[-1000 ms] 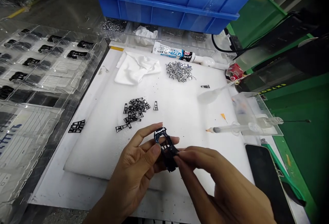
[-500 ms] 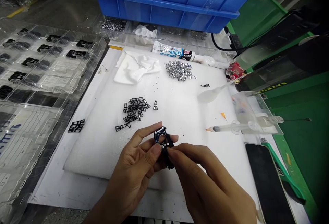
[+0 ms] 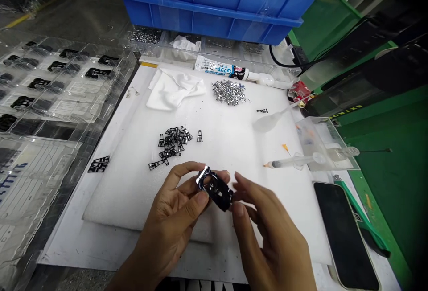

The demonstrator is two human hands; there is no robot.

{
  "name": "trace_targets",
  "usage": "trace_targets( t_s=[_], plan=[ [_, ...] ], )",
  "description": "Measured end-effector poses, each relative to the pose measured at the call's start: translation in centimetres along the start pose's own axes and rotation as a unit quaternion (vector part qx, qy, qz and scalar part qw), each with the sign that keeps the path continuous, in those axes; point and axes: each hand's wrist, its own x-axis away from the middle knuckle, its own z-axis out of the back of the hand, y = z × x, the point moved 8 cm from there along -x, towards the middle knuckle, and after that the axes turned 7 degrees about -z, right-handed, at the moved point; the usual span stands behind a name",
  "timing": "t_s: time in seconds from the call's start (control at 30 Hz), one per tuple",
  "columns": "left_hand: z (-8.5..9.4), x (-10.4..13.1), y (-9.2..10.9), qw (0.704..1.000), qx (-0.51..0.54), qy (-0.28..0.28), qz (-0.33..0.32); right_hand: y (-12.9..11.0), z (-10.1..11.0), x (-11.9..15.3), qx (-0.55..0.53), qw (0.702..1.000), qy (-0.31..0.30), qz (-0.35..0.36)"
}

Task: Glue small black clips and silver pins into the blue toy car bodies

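Left hand (image 3: 174,213) holds a small black frame (image 3: 216,189) pinched between thumb and fingers, lifted just above the near part of the white pad (image 3: 227,135); frame is glossy, with a ring at its far end and open windows along its body; right hand (image 3: 267,233) sits just right of it, fingers spread and loose, fingertips (image 3: 238,210) at or almost at the frame's near-right end, gripping nothing that I can make out; step in hand looks like checking or turning the frame between fits, as no small piece shows in either hand; heap of black inserts (image 3: 174,141) lies on the pad, left of centre and far of the hands, one stray insert (image 3: 199,136) just right of it; more black pieces (image 3: 99,164) sit off the pad's left edge; pile of silver bits (image 3: 228,92) at the far side, white cloth (image 3: 175,88) left of it, glue tube (image 3: 222,70) beyond; syringe (image 3: 294,161) lies to the right, tip toward the pad; phone (image 3: 344,235) near right; clear trays (image 3: 63,77) with black parts on the left; blue crates (image 3: 217,6) far; judged next move: right hand needs a fine pinch on one insert from the heap, left keeping the frame steady and window-side up.
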Motion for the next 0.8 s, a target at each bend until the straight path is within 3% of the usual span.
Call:
trace_targets(
  t_s=[0.07,0.13,0.23,0.3,0.37,0.43,0.47,0.5,0.57,0.7,0.8],
  plan=[
    [-0.4,0.3,-0.1,0.999,-0.021,-0.028,0.008,1.4,-0.4,-0.1,-0.084,0.992,-0.032,-0.093],
    [-0.6,0.8,-0.3,0.997,-0.066,-0.041,0.006,2.0,-0.3,-0.1,-0.118,0.984,-0.03,-0.133],
    [-0.5,1.6,0.2,0.969,-0.227,-0.02,-0.093,1.3,1.3,-0.3,-0.043,0.995,0.042,-0.078],
    [-1.0,2.3,1.4,0.905,-0.361,-0.006,-0.226,0.3,2.0,0.0,0.011,0.997,0.08,-0.017],
    [-2.3,3.2,2.4,0.804,-0.476,-0.021,-0.354,-0.4,2.3,0.4,0.043,0.993,0.107,0.026],
    [-3.6,3.7,2.6,0.714,-0.547,-0.059,-0.433,-0.9,2.4,1.0,0.065,0.988,0.129,0.051],
    [-4.0,3.7,2.7,0.687,-0.56,-0.08,-0.456,-1.0,2.5,1.3,0.072,0.986,0.139,0.062],
    [-4.3,3.8,2.8,0.674,-0.561,-0.098,-0.471,-1.2,2.5,1.5,0.076,0.983,0.151,0.078],
    [-4.6,3.8,3.2,0.674,-0.54,-0.125,-0.488,-1.4,2.5,1.8,0.068,0.979,0.153,0.116],
    [-5.0,4.0,3.4,0.681,-0.522,-0.154,-0.489,-1.4,2.1,1.7,0.031,0.978,0.092,0.183],
    [-5.3,4.5,2.8,0.66,-0.541,-0.16,-0.495,-0.8,2.3,1.9,0.038,0.974,0.091,0.205]
  ],
)
